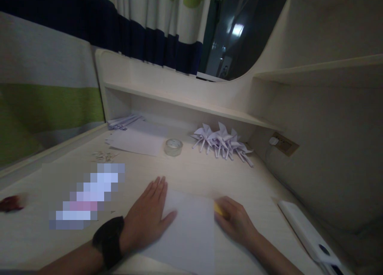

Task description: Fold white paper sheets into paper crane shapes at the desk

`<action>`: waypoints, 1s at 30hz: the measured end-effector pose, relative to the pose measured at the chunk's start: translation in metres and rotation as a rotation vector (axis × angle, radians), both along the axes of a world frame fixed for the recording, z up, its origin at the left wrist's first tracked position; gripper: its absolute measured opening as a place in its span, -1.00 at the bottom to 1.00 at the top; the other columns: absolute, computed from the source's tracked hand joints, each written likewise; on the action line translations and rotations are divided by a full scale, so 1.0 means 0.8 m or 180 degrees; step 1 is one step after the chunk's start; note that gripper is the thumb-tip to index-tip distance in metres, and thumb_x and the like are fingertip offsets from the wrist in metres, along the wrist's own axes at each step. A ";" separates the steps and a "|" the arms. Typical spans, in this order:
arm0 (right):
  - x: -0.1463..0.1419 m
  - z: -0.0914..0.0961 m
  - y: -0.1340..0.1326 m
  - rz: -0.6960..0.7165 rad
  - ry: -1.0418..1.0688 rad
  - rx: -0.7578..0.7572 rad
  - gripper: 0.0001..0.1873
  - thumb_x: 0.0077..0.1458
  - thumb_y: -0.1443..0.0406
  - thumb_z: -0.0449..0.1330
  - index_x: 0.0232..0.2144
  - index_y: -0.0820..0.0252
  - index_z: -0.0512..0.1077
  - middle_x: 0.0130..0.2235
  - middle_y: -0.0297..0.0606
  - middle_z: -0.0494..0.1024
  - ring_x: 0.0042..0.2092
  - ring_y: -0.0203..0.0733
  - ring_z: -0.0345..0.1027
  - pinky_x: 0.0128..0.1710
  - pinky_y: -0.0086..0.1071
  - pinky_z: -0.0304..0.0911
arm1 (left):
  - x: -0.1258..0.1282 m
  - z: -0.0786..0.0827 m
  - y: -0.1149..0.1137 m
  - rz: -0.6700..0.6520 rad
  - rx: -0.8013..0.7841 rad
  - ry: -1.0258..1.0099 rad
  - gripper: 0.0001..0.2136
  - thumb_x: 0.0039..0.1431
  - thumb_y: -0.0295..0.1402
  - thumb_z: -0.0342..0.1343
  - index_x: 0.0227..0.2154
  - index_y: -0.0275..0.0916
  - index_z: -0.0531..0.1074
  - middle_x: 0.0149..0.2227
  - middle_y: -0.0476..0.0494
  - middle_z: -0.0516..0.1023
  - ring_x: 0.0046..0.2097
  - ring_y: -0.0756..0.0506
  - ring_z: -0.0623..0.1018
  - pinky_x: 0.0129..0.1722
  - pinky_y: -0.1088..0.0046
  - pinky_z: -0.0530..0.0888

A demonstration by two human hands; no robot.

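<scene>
A white sheet of paper (188,231) lies on the pale desk (263,187) in front of me. My left hand (148,215), a black band on its wrist, rests flat on the sheet's left part with fingers stretched out. My right hand (236,223) is closed at the sheet's right edge around a small yellow object (219,209) that I cannot name.
A roll of clear tape (173,147) and a stack of white sheets (134,141) sit further back. Several folded paper pinwheels (223,143) lie under the shelf (191,103). A white flat device (308,233) lies at right, small bits (103,156) at left.
</scene>
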State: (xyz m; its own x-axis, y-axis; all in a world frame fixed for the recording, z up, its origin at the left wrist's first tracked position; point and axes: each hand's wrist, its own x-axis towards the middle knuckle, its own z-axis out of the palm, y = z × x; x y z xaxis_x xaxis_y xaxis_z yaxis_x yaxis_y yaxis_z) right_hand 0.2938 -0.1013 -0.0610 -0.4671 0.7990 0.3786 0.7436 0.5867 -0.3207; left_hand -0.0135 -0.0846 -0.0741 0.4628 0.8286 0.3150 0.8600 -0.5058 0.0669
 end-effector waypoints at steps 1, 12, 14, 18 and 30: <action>0.000 0.000 0.000 0.0005 0.0002 0.0007 -0.80 0.13 0.29 0.09 -0.19 0.22 0.40 -0.25 -0.13 0.48 -0.24 -0.15 0.35 -0.23 -0.30 0.29 | 0.000 0.001 -0.001 0.0053 -0.0015 0.0007 -0.26 0.21 0.06 -0.20 0.19 -0.56 0.16 0.26 -0.52 0.05 0.29 -0.32 0.07 0.23 0.10 0.15; 0.002 0.000 -0.003 -0.0200 -0.0157 -0.0058 -0.80 0.15 0.25 0.06 -0.21 0.22 0.38 -0.30 -0.19 0.48 -0.28 -0.17 0.37 -0.28 -0.35 0.27 | 0.002 0.009 -0.001 0.0042 -0.0216 -0.0189 -0.26 0.19 0.06 -0.18 0.17 -0.56 0.20 0.25 -0.52 0.08 0.29 -0.33 0.07 0.23 0.06 0.14; 0.015 0.002 -0.004 -0.0564 -0.0105 -0.0081 -0.76 0.18 0.19 0.04 -0.22 0.23 0.38 -0.33 -0.19 0.49 -0.31 -0.16 0.40 -0.31 -0.35 0.27 | 0.002 0.010 -0.001 0.0046 -0.0250 -0.0183 -0.25 0.19 0.06 -0.17 0.17 -0.58 0.18 0.26 -0.54 0.06 0.29 -0.34 0.07 0.23 0.08 0.13; 0.049 0.003 -0.013 -0.1261 0.0070 -0.0108 -0.68 0.18 0.10 0.05 -0.23 0.23 0.37 -0.33 -0.17 0.52 -0.36 -0.15 0.42 -0.37 -0.34 0.29 | 0.002 0.012 -0.003 0.0025 -0.0363 -0.0113 -0.24 0.20 0.06 -0.19 0.20 -0.58 0.14 0.27 -0.53 0.03 0.29 -0.34 0.06 0.24 0.10 0.12; 0.071 0.000 -0.006 -0.1723 -0.0172 0.0240 -0.65 0.23 0.15 -0.06 -0.14 0.27 0.36 -0.22 -0.09 0.53 -0.21 -0.05 0.44 -0.21 -0.22 0.33 | 0.002 0.053 -0.014 -0.1031 -0.0610 -0.0136 -0.31 0.12 0.12 -0.07 0.22 -0.20 0.15 0.29 -0.28 0.09 0.29 -0.30 0.11 0.22 0.01 0.11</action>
State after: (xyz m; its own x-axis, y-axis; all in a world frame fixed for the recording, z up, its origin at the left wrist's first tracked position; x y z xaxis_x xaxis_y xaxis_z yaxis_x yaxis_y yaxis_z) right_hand 0.3506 -0.1058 -0.0607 -0.0171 0.9021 0.4311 0.9598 0.1356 -0.2457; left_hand -0.0118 -0.0961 -0.0317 0.7004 0.6871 0.1932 0.6519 -0.7260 0.2189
